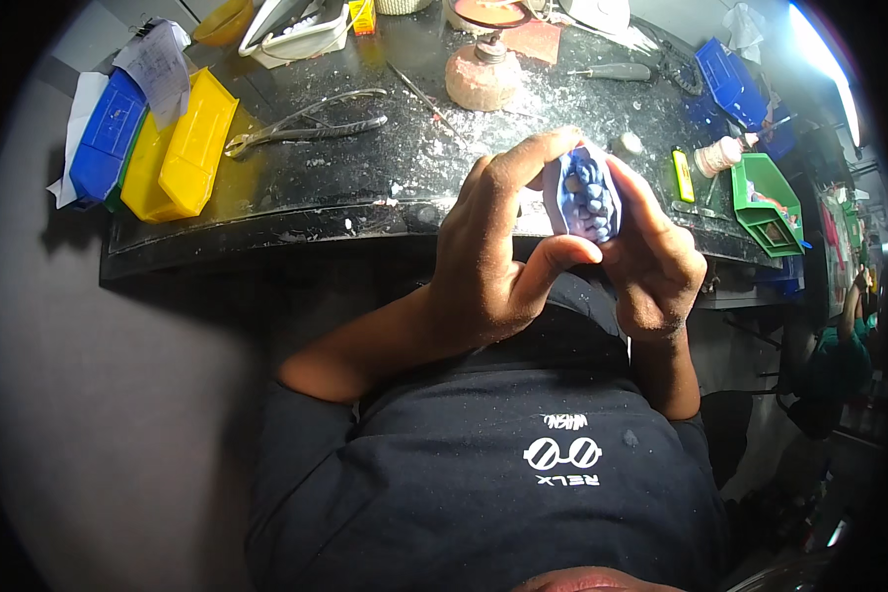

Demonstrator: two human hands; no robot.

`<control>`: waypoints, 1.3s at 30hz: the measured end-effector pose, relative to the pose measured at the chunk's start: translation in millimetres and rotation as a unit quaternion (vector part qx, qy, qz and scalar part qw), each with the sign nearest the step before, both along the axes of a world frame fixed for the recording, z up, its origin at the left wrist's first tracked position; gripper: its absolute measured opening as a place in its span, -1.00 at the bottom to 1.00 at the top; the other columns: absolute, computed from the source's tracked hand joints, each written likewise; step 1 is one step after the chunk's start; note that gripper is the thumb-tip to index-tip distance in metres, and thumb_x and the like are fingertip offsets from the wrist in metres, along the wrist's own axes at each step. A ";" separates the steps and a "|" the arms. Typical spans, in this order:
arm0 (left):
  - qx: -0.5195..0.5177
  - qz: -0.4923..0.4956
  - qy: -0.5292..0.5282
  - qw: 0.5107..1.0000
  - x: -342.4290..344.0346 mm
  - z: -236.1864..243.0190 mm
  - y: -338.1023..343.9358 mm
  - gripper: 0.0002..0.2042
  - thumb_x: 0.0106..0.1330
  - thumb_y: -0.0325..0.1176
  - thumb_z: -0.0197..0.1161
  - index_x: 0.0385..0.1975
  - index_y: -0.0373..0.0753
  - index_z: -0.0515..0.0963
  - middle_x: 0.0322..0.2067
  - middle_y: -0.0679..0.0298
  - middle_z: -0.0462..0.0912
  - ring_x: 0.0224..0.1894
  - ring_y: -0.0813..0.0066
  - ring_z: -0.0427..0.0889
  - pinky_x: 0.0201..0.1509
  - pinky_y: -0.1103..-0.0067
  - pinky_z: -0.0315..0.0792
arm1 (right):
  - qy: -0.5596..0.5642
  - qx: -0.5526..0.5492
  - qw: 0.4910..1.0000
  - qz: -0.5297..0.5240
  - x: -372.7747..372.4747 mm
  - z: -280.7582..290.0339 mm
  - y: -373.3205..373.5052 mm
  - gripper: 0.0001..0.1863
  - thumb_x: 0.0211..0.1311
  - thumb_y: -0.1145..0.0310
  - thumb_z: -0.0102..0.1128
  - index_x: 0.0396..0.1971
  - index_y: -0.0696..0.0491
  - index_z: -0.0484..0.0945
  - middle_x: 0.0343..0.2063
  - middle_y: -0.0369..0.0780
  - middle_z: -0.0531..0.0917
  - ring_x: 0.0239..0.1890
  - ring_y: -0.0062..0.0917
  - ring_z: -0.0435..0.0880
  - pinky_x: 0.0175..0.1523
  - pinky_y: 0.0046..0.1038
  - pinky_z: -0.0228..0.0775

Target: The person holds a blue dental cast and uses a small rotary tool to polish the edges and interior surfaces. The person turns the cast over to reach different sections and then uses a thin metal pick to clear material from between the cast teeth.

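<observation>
A blue-grey dental cast [584,197] with a row of teeth along it is held up over the near edge of the workbench, its toothed side in view. My left hand [498,237] grips it from the left, index finger at its top and thumb at its lower edge. From the right, my right hand [656,252] closes on the cast's other side, with fingers along that edge. Part of the cast's rim is hidden behind the fingers of both hands.
On the dusty black bench [385,183] lie pliers [311,126], a thin pointed tool [419,94] and a dark-handled knife [617,72]. A pinkish plaster block [483,79] stands behind. Yellow [192,148], blue [109,138] and green bins [765,202] flank it. Another person [844,340] is far right.
</observation>
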State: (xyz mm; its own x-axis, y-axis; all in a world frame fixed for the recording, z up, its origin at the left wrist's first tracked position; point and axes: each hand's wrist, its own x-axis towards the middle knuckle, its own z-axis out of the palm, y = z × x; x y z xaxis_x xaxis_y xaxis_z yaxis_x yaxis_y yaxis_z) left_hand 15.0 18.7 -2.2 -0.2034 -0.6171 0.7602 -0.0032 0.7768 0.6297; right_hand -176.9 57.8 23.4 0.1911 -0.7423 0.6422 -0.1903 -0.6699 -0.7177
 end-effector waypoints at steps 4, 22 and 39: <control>0.001 -0.003 0.025 1.000 -4.6 0.8 2.3 -0.28 0.33 -0.06 0.45 0.30 -0.46 0.35 0.18 -0.04 0.57 0.03 0.14 0.63 0.14 0.37 0.50 | -0.026 -0.002 0.999 0.021 3.1 2.4 0.2 -0.45 0.25 0.74 0.25 0.27 0.44 0.43 0.21 0.20 0.59 0.24 -0.20 0.65 0.32 -0.34 0.41; 0.032 -0.030 0.144 0.989 -12.3 -6.2 3.5 -0.09 -0.05 -0.12 0.72 0.23 -0.39 0.29 0.02 0.11 0.58 -0.10 0.47 0.72 -0.05 0.58 0.64 | 0.061 0.023 0.997 0.036 8.2 27.6 -1.4 -0.23 0.10 0.63 0.42 0.39 0.24 0.38 0.28 0.15 0.54 0.31 -0.04 0.59 0.39 -0.20 0.38; -0.060 0.004 0.108 0.992 -7.6 -11.8 -1.6 -0.35 0.09 -0.20 0.66 0.05 -0.37 0.41 -0.30 0.13 0.69 -0.36 0.47 0.75 -0.27 0.55 0.67 | 0.094 -0.006 0.995 -0.045 10.4 24.4 -2.2 -0.31 0.11 0.36 0.60 0.26 0.17 0.56 0.00 -0.03 0.75 -0.03 -0.38 0.81 0.06 -0.42 0.64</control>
State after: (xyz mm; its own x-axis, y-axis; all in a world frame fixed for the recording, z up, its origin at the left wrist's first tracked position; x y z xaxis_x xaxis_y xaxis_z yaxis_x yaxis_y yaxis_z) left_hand 7.4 17.1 -13.9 -0.0233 -0.5198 0.8540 0.1149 0.8471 0.5188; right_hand -166.5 55.7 47.8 0.2422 -0.7542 0.6104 -0.3794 -0.6526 -0.6558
